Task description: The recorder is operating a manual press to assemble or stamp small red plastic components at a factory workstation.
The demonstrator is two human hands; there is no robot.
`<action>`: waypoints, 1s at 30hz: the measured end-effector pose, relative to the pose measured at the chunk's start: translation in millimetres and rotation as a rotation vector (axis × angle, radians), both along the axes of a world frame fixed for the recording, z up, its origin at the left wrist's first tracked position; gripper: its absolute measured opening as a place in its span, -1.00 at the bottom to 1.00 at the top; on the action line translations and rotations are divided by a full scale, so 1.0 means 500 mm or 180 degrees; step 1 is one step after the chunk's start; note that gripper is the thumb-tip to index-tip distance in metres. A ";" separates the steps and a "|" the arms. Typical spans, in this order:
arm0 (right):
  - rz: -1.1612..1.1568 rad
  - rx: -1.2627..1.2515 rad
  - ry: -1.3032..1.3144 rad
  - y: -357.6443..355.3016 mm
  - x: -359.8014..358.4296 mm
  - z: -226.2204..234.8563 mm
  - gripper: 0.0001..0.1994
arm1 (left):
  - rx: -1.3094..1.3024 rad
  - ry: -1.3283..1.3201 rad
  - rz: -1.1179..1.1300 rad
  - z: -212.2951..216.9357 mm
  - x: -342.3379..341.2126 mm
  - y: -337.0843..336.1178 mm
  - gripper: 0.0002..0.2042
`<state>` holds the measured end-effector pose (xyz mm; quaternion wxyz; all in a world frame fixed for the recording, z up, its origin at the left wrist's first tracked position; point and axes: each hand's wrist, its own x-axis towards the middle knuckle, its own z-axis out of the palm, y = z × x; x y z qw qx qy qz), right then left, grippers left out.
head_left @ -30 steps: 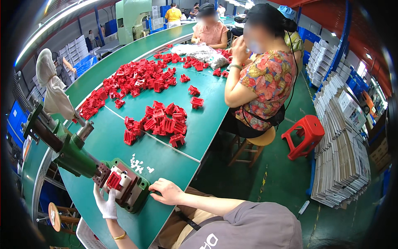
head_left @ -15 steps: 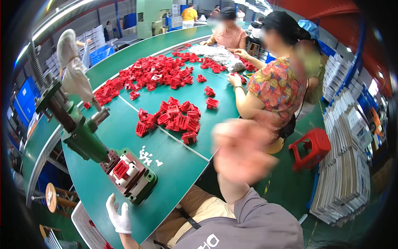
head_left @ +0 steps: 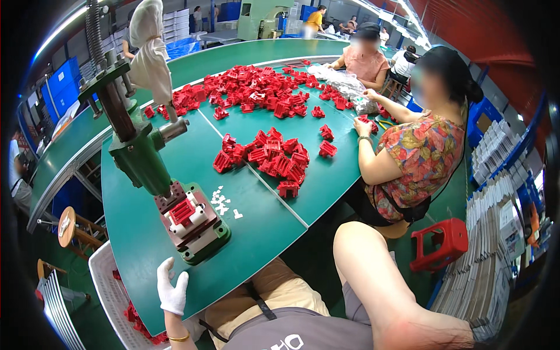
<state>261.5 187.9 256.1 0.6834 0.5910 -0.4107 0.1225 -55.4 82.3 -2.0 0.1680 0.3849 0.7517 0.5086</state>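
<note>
My left hand point(head_left: 172, 289), in a white glove, rests open at the near edge of the green table point(head_left: 146, 245), holding nothing. Just beyond it stands a green hand press point(head_left: 140, 157) whose fixture holds a red plastic part point(head_left: 182, 211). Small white pieces point(head_left: 221, 204) lie beside the fixture. A pile of red parts point(head_left: 268, 157) sits further out on the table. Only my bare right arm point(head_left: 373, 274) shows, raised at the lower right. The right hand itself is out of view.
A bigger spread of red parts point(head_left: 251, 93) covers the far table. A person in a floral shirt point(head_left: 420, 157) sits at the right edge, with others behind. A white basket point(head_left: 108, 291) holds red parts at lower left. A red stool point(head_left: 443, 242) and stacked trays point(head_left: 496, 262) stand at right.
My right hand lifted off the table beside the press, rose toward the camera and left the view. My left hand drew back from the fixture to the table edge.
</note>
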 end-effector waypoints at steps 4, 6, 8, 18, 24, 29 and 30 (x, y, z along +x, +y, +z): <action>-0.0242 -0.0195 0.0189 0.025 -0.011 -0.015 -0.75 | -0.0110 0.0084 -0.0128 0.005 0.017 0.012 -0.50; -0.0370 -0.0283 0.0281 0.026 -0.001 -0.018 -0.75 | -0.0145 0.0088 -0.0180 0.009 0.024 0.017 -0.50; -0.0493 -0.0373 0.0375 0.027 0.010 -0.022 -0.74 | -0.0241 0.0239 -0.0289 0.010 0.029 0.018 -0.49; -0.0872 -0.0942 0.0838 0.037 0.033 -0.056 -0.65 | -0.0427 0.0468 -0.0515 -0.005 0.053 0.008 -0.47; -0.1239 -0.1209 0.1157 0.066 0.025 -0.056 -0.58 | -0.0346 0.1219 -0.0644 -0.028 0.079 -0.004 -0.44; -0.1145 -0.2002 0.0505 0.187 -0.077 -0.121 -0.53 | -0.0637 0.1771 -0.0001 -0.041 0.140 -0.062 -0.40; -0.1546 -0.2108 0.0363 0.241 -0.089 -0.161 -0.46 | -0.0627 0.1965 -0.0064 -0.053 0.147 -0.060 -0.41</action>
